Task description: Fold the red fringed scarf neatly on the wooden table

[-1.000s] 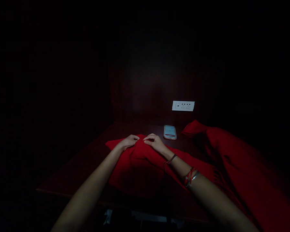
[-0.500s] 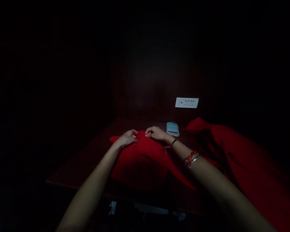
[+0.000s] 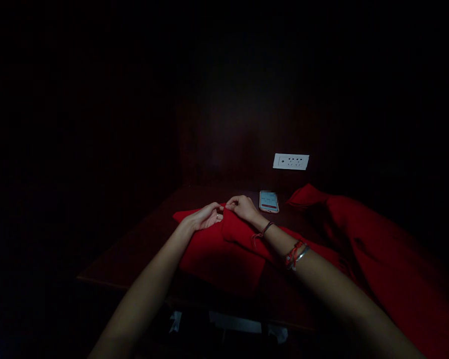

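Note:
Red cloth (image 3: 220, 259) lies spread over the dark tabletop in front of me. My left hand (image 3: 208, 216) wears a ring and pinches the cloth's upper edge between thumb and forefinger. Close beside it, my right hand (image 3: 241, 206) is closed on the same edge, and a fold of the cloth hangs below its fingers. The fingertips of both hands almost meet. Bracelets and a thread circle the right wrist and forearm. The light is dim, so any small thing between the fingers is hidden.
A phone (image 3: 269, 201) with a lit screen lies behind my right hand. On the back wall is a white socket plate (image 3: 291, 161). More red cloth (image 3: 374, 244) is heaped at the right. The dark table (image 3: 134, 254) ends at a front edge, with pale scraps below.
My left hand has moved right to meet the right hand. The cloth near the right hand is now lifted into a fold. The view has shifted slightly.

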Tool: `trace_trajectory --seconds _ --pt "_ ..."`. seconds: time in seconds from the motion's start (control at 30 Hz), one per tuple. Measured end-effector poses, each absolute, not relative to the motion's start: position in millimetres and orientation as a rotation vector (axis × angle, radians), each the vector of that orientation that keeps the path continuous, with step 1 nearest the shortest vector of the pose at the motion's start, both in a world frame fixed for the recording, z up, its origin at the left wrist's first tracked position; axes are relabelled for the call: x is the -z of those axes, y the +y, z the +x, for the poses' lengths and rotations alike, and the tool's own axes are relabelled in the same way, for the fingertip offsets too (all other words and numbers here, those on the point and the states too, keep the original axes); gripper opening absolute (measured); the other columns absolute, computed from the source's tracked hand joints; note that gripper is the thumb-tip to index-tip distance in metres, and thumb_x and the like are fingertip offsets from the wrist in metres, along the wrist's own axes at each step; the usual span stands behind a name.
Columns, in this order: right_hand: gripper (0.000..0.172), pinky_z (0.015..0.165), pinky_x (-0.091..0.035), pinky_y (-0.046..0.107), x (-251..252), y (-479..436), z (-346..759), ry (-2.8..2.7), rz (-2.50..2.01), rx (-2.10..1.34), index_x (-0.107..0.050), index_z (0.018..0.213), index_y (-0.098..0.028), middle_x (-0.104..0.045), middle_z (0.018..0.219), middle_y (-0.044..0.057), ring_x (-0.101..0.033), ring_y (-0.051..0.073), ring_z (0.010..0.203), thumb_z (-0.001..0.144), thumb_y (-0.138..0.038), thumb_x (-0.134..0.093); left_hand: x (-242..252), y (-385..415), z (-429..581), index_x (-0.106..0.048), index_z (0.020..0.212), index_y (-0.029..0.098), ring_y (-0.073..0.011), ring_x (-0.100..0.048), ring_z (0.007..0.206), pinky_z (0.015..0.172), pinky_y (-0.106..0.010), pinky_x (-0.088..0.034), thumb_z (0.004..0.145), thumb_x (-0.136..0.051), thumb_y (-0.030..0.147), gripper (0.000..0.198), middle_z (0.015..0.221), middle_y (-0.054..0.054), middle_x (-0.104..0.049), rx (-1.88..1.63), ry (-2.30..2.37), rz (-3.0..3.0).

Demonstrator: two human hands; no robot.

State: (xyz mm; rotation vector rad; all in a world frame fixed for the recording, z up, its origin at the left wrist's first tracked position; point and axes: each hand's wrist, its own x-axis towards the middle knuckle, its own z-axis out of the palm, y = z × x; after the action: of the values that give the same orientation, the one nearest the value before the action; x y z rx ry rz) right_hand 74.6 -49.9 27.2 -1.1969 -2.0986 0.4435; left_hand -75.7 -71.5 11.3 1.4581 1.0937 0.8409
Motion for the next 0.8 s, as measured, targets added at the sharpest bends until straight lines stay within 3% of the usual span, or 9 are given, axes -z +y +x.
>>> trace_trajectory --seconds 0.1,0.17,0.23,0.33,0.47,0.6,0.7,0.8 --pt "0.022 0.066 -0.041 0.022 -22.2 -45.3 84.0 -2.059 -1.131 -0.579 -0.06 0.086 -0.018 -0.063 0.078 0.001 -0.055 0.011 0.072 0.067 -0.016 -0.051 -19.0 -77.5 -78.3 -0.028 0.119 0.013 -0.0116 -0.055 0.058 0.056 -0.023 -0.043 0.073 -0.044 0.041 0.056 0.065 -0.001 -0.056 -0.915 1.175 1.44" --pt "0.031 0.069 -0.042 0.024 -18.8 -45.2 99.4 -2.0 -1.087 -0.657 -0.055 0.098 -0.018 -0.061 0.086 0.003 -0.055 0.011 0.076 0.068 -0.014 -0.05 -17.4 -77.7 -71.6 -0.012 0.126 0.015 -0.0108 -0.053 0.06 0.058 -0.022 -0.042 0.065 -0.057 0.04 0.08 0.068 0.0 -0.055 -1.071 1.311 1.543" --pt "0.034 0.07 -0.042 0.025 -16.4 -49.8 120.6 -1.959 -1.095 -0.672 -0.052 0.102 -0.017 -0.06 0.089 0.004 -0.055 0.011 0.079 0.068 -0.013 -0.048 -9.9 -73.3 -61.6 -0.012 0.126 0.014 -0.0114 -0.052 0.063 0.062 -0.023 -0.041 0.057 -0.065 0.034 0.09 0.071 0.0 -0.054 -1.124 1.432 1.653" --pt "0.026 0.072 -0.041 0.028 -14.0 -65.7 155.7 -2.012 -1.192 -0.534 -0.057 0.092 -0.017 -0.06 0.089 0.005 -0.054 0.013 0.079 0.067 -0.015 -0.05 4.9 -62.2 -51.8 -0.024 0.123 0.012 -0.0141 -0.051 0.068 0.064 -0.025 -0.04 0.06 -0.062 0.029 0.076 0.076 -0.003 -0.053 -1.089 1.552 1.681" --pt "0.01 0.069 -0.04 0.026 -3.9 -92.6 190.7 -2.276 -1.303 -0.335 -0.061 0.07 -0.018 -0.059 0.077 0.003 -0.053 0.013 0.072 0.067 -0.02 -0.053 11.0 -60.1 -52.3 -0.023 0.124 0.013 -0.0184 -0.049 0.084 0.073 -0.028 -0.038 0.068 -0.051 0.018 0.063 0.089 -0.008 -0.051 -1.023 1.703 1.769" --pt "0.02 0.075 -0.037 0.027 15.4 -108.3 196.9 -2.407 -1.272 -0.158 -0.06 0.084 -0.018 -0.052 0.088 0.005 -0.048 0.015 0.083 0.065 -0.026 -0.057 -3.7 -80.3 -44.3 -0.037 0.116 0.018 -0.0211 -0.039 0.1 0.084 -0.031 -0.03 0.07 -0.044 0.012 0.048 0.107 -0.009 -0.042 -1.109 1.808 2.296" --pt "0.029 0.078 -0.033 0.032 20.3 -108.0 186.4 -2.39 -1.223 0.006 -0.056 0.096 -0.021 -0.047 0.098 0.007 -0.041 0.018 0.093 0.068 -0.029 -0.055 -14.7 -96.5 -29.6 -0.05 0.1 0.017 -0.0222 -0.044 0.094 0.081 -0.032 -0.032 0.078 -0.036 0.029 0.029 0.098 -0.009 -0.048 -0.896 1.841 2.492" --pt "0.025 0.078 -0.032 0.033 12.4 -100.5 176.3 -2.504 -1.1 0.058 -0.057 0.095 -0.022 -0.047 0.094 0.007 -0.04 0.018 0.091 0.071 -0.027 -0.051 -18.2 -105.7 -17.3 -0.05 0.097 0.014 -0.0254 -0.05 0.084 0.072 -0.033 -0.036 0.072 -0.039 0.052 0.047 0.088 -0.012 -0.054 -0.551 1.934 2.477"
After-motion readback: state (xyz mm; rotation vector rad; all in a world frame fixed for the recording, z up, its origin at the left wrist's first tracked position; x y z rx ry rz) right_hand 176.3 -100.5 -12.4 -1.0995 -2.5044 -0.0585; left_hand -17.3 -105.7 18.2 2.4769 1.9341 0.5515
